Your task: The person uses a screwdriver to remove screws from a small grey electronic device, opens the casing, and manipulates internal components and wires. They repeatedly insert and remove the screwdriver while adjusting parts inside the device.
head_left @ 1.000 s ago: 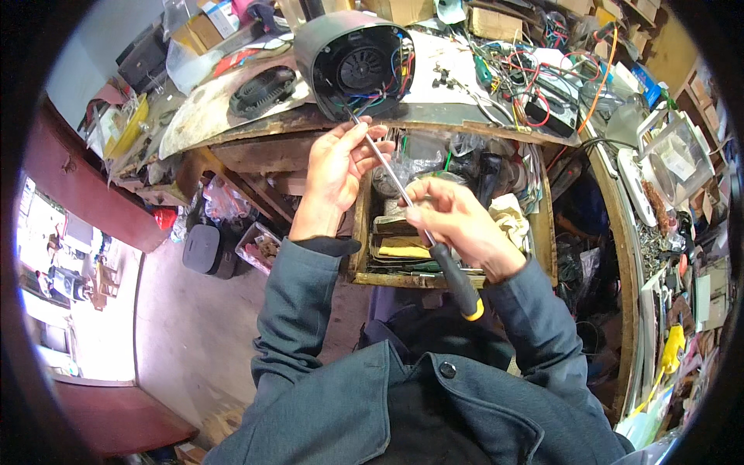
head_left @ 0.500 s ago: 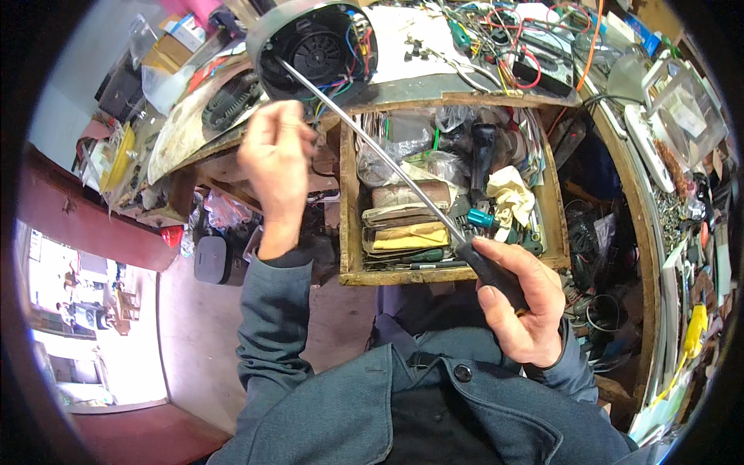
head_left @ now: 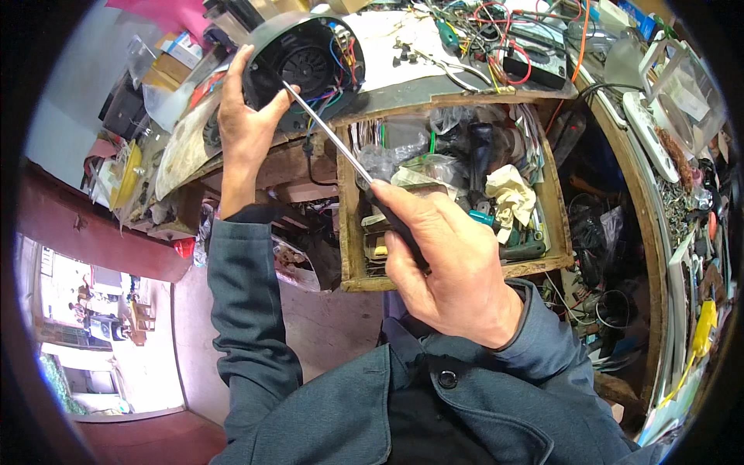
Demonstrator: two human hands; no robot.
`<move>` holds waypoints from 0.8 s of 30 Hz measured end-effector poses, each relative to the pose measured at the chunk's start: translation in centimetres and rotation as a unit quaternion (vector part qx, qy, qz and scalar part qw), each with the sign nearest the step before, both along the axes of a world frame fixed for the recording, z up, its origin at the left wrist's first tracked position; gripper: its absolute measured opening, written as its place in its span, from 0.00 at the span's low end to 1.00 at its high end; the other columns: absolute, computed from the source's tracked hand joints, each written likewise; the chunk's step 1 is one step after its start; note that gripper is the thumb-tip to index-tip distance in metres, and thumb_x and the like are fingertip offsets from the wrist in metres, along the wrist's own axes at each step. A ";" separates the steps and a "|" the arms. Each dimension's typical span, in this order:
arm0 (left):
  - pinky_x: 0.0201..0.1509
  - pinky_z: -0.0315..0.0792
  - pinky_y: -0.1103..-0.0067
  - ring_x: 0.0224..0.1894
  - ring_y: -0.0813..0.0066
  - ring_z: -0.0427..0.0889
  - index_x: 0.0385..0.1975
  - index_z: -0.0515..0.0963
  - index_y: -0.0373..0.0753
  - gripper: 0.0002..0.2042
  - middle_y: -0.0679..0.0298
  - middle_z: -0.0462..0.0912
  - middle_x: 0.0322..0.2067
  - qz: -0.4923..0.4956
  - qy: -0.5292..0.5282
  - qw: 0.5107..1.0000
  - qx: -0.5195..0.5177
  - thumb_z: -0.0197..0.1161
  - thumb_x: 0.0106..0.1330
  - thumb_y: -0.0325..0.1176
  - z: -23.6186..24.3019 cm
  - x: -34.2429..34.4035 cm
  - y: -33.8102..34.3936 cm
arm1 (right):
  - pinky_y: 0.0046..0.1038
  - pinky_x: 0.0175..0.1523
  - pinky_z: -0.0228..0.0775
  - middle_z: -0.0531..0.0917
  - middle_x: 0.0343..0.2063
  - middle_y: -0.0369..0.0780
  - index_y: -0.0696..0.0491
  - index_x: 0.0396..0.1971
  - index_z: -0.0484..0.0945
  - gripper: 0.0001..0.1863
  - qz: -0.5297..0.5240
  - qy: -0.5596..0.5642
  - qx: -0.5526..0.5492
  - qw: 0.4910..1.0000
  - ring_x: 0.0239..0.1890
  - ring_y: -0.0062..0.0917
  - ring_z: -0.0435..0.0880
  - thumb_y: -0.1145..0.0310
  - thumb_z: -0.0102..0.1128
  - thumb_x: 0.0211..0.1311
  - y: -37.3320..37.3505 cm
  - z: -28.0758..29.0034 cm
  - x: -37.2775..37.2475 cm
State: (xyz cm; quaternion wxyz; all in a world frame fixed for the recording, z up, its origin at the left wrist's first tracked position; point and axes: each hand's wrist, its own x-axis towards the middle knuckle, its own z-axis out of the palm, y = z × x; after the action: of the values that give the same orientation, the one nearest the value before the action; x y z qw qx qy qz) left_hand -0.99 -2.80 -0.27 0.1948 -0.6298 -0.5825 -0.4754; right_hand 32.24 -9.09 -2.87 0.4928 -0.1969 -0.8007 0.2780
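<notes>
My right hand (head_left: 457, 260) is closed round the black handle of a long screwdriver (head_left: 333, 139). Its metal shaft slants up and left, with the tip end at the opening of a round black appliance housing (head_left: 308, 63). That housing leans on the bench with its open side toward me; a vented round base and red, yellow and blue wires show inside. My left hand (head_left: 246, 128) grips the housing's left side, fingers along the outside and thumb at the lower rim, close to the shaft's end. What the tip touches cannot be made out.
Below the bench edge an open wooden drawer (head_left: 457, 279) holds plastic bags, cloth and tools. Pliers (head_left: 453, 74), a black box (head_left: 535, 66) and tangled leads lie on the bench. A cluttered side bench with a yellow tool (head_left: 704, 329) runs along the right.
My left hand has moved up and left and taken hold of the housing. My right hand has brought the screwdriver up and left, over the drawer. The housing sits slightly further left in view.
</notes>
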 end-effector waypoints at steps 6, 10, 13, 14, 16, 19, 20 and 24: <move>0.75 0.69 0.68 0.69 0.60 0.78 0.70 0.72 0.42 0.40 0.54 0.80 0.66 0.019 0.000 1.000 0.021 0.84 0.54 0.31 -0.4 -0.1 0.6 | 0.34 0.31 0.76 0.79 0.29 0.45 0.60 0.62 0.79 0.28 -0.004 -0.018 0.016 1.000 0.24 0.36 0.81 0.84 0.65 0.58 0.2 0.7 -0.1; 0.74 0.69 0.68 0.68 0.60 0.78 0.70 0.72 0.42 0.41 0.54 0.80 0.65 0.018 -0.023 1.000 0.001 0.84 0.54 0.30 -0.2 0.1 0.4 | 0.34 0.30 0.76 0.79 0.29 0.45 0.61 0.62 0.79 0.28 -0.005 -0.039 0.016 0.999 0.23 0.36 0.81 0.83 0.65 0.58 0.0 1.4 0.4; 0.75 0.69 0.69 0.68 0.61 0.78 0.70 0.72 0.42 0.41 0.55 0.80 0.66 0.007 -0.026 1.000 0.008 0.84 0.54 0.30 -0.2 0.1 0.5 | 0.35 0.29 0.76 0.78 0.29 0.45 0.61 0.62 0.78 0.29 -0.013 -0.037 0.022 0.999 0.23 0.36 0.81 0.83 0.66 0.58 -0.3 1.4 0.0; 0.74 0.69 0.69 0.68 0.61 0.78 0.70 0.72 0.42 0.41 0.55 0.80 0.66 0.008 -0.023 1.000 0.013 0.84 0.54 0.30 -0.2 0.1 0.6 | 0.35 0.29 0.76 0.78 0.29 0.44 0.61 0.62 0.78 0.29 -0.014 -0.042 0.021 0.999 0.23 0.36 0.81 0.83 0.66 0.58 -0.4 1.5 -0.1; 0.74 0.69 0.70 0.68 0.62 0.78 0.70 0.73 0.42 0.40 0.56 0.81 0.65 0.013 -0.022 1.000 0.016 0.84 0.54 0.30 -0.1 0.2 0.6 | 0.36 0.28 0.76 0.78 0.28 0.44 0.61 0.62 0.78 0.29 -0.018 -0.053 0.017 0.998 0.22 0.36 0.81 0.83 0.66 0.57 -0.6 1.7 -0.2; 0.75 0.69 0.70 0.69 0.63 0.77 0.70 0.73 0.42 0.40 0.55 0.79 0.66 0.019 -0.027 0.999 0.005 0.83 0.55 0.29 0.2 0.4 0.5 | 0.36 0.28 0.76 0.78 0.28 0.44 0.60 0.63 0.77 0.30 -0.017 -0.041 0.030 0.999 0.23 0.37 0.81 0.83 0.66 0.57 -0.3 1.7 -0.4; 0.75 0.68 0.70 0.69 0.63 0.76 0.71 0.72 0.41 0.39 0.55 0.78 0.67 0.018 -0.030 0.999 -0.002 0.83 0.57 0.29 0.2 0.5 0.4 | 0.36 0.29 0.77 0.78 0.29 0.44 0.60 0.63 0.78 0.30 -0.016 -0.050 0.029 0.998 0.23 0.37 0.81 0.83 0.66 0.57 -0.2 1.9 -0.3; 0.76 0.67 0.70 0.70 0.65 0.74 0.72 0.71 0.41 0.39 0.56 0.77 0.68 0.015 -0.042 0.999 -0.010 0.82 0.58 0.28 0.0 0.4 0.2 | 0.36 0.30 0.77 0.80 0.30 0.45 0.60 0.62 0.79 0.29 -0.010 -0.066 0.028 0.997 0.24 0.37 0.82 0.83 0.65 0.57 0.1 2.3 0.4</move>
State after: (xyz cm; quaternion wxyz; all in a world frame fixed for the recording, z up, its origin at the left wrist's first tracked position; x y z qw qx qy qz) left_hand -0.60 -2.58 -0.28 0.1711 -0.6023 -0.6043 -0.4927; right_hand 32.62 -8.94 -0.60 0.4472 -0.2090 -0.8368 0.2369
